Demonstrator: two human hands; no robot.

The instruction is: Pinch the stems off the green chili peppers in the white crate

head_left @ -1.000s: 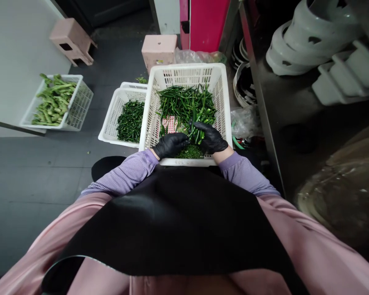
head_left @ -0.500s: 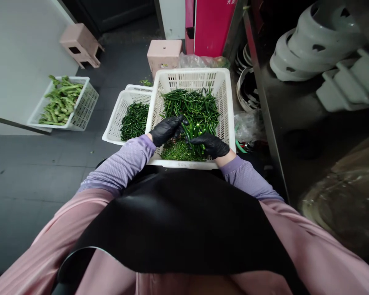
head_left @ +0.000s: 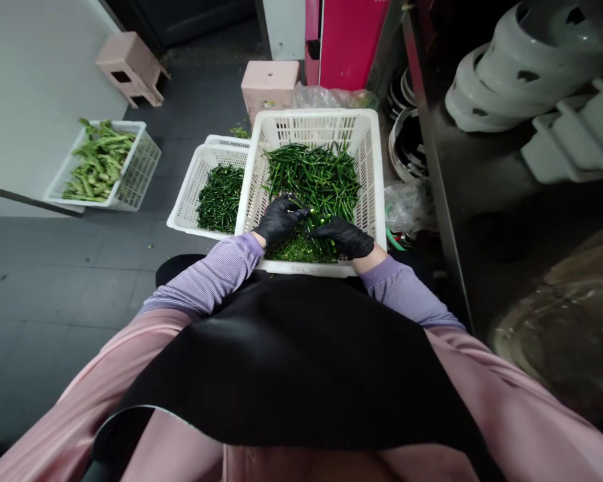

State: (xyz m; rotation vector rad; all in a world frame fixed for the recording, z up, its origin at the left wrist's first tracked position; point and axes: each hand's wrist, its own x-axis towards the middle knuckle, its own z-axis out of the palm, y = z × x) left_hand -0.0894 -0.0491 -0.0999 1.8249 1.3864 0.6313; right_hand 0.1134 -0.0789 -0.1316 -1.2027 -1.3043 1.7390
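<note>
Both my hands wear black gloves and work over a large white plastic basket (head_left: pixel 374 167). In my right hand (head_left: pixel 349 237) is a small bunch of green chili peppers (head_left: pixel 314 224), their paler stem ends pointing up and left. My left hand (head_left: pixel 281 219) is closed in a pinch at those stem ends, on what looks like one thin green chili pepper; its fingertips partly hide it. Beyond my hands lies a heap of long green chili peppers (head_left: pixel 326 177). A pile of short, thin green stems (head_left: pixel 296 249) covers the near part of the basket, partly under my hands.
To the left, a smaller white basket (head_left: pixel 181 201) holds dark green chili peppers. A farther basket (head_left: pixel 125 194) holds pale green stalks. Pink stools (head_left: pixel 269 84) stand behind. At right, a metal-edged shelf (head_left: pixel 445 221) runs alongside, with white containers (head_left: pixel 502 87) on it.
My left hand has come down and toward me, to the stem ends of the bunch. My right hand has stayed nearly in place with the chili peppers.
</note>
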